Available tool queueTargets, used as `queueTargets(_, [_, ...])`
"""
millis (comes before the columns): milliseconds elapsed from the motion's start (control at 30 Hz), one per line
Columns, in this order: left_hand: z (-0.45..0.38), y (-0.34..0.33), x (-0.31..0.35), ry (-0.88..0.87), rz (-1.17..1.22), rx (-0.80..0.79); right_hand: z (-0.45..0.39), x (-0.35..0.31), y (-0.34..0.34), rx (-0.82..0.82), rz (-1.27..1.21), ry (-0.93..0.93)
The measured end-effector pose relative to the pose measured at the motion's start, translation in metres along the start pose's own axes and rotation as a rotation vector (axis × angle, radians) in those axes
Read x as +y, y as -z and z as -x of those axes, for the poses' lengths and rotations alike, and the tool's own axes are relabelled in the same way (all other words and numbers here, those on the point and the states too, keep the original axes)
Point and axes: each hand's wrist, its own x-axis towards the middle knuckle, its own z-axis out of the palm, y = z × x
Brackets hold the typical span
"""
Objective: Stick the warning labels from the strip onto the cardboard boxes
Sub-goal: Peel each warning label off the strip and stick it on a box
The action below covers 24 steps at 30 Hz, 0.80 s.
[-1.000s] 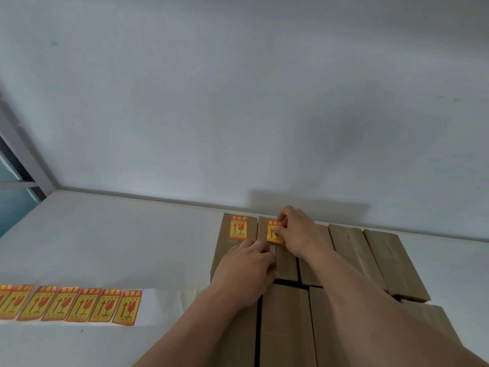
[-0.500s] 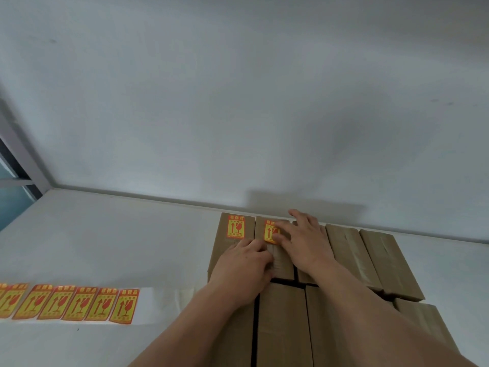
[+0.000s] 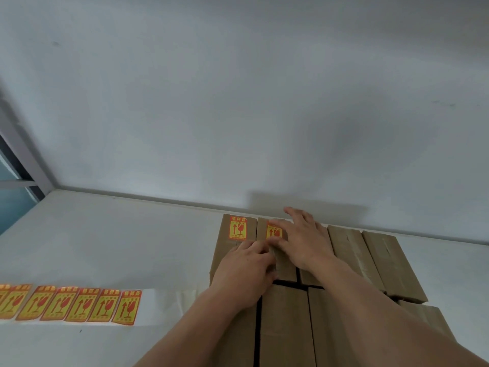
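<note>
Several brown cardboard boxes (image 3: 346, 247) lie in rows against the wall. The far-left box (image 3: 225, 250) carries a yellow-and-red warning label (image 3: 238, 228). A second label (image 3: 274, 230) lies on the box beside it. My right hand (image 3: 304, 239) lies flat on that box, its straight fingers pressing the label's right part and hiding it. My left hand (image 3: 246, 268) rests on the boxes just below the labels, fingers bent down onto the cardboard. The label strip (image 3: 74, 305) lies on the table at the left with several labels on white backing.
The white table (image 3: 119, 242) runs left to a window frame (image 3: 23, 160). The wall stands directly behind the boxes. The strip's bare backing end (image 3: 169, 303) reaches towards the boxes.
My right hand went from pinching the second label to lying flat, fingers spread, and has slid further over it. My left hand stays in place.
</note>
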Motion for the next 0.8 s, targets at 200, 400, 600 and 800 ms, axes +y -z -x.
queueTargets(200, [0.001, -0.001, -0.001, -0.002, -0.008, 0.004, -0.001, 0.002, -0.007, -0.092, 0.008, 0.0])
queueTargets(400, [-0.001, -0.002, -0.001, 0.007, -0.006, -0.013, -0.002, -0.001, -0.006, -0.095, -0.011, -0.032])
queueTargets(600, [0.0, -0.002, -0.002, 0.012, -0.001, -0.014, 0.005, 0.012, -0.004, -0.055, -0.038, -0.093])
queueTargets(800, [-0.001, -0.002, -0.001, 0.02, 0.003, -0.03, 0.006, 0.015, -0.008, -0.105, -0.016, -0.12])
